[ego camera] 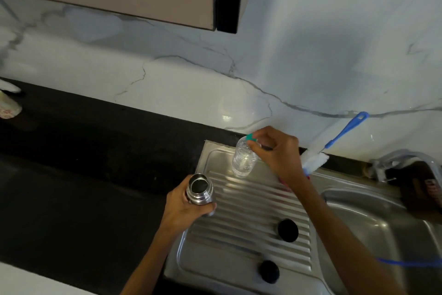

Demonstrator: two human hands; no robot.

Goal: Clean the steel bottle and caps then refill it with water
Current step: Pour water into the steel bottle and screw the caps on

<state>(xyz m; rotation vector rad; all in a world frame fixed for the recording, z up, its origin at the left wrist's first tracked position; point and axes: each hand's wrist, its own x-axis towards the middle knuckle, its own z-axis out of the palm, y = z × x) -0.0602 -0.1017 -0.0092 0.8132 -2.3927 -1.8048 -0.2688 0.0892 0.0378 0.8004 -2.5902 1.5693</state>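
While the left hand (185,206) wraps its curled fingers and thumb around the neck and shoulder of the steel bottle (199,190), the bottle stands upright with its mouth open and uncapped, at the left edge of the ribbed steel drainboard (251,201). Its lower body is hidden behind the hand, so whether its base rests on the drainboard cannot be told. The right hand (275,153) pinches, between thumb and fingertips, the green cap (251,137) of a clear plastic bottle (244,159); this bottle stands on the far part of the drainboard, just beyond and to the right of the steel bottle and apart from it. Two dark round caps lie on the drainboard nearer the viewer: the larger cap (288,230) on the ribs beneath the right forearm, the smaller cap (269,271) on the flat front part, the two well apart from each other. A bottle brush (334,144) with a blue handle and white bristles leans against the marble backsplash (191,79) behind the right hand. To the right of the drainboard lies the sink basin (373,225), with a tap (392,158) at its far rim. A black countertop (83,163) extends to the left, bearing a small patterned cup (8,107) at the frame edge, only partly visible.
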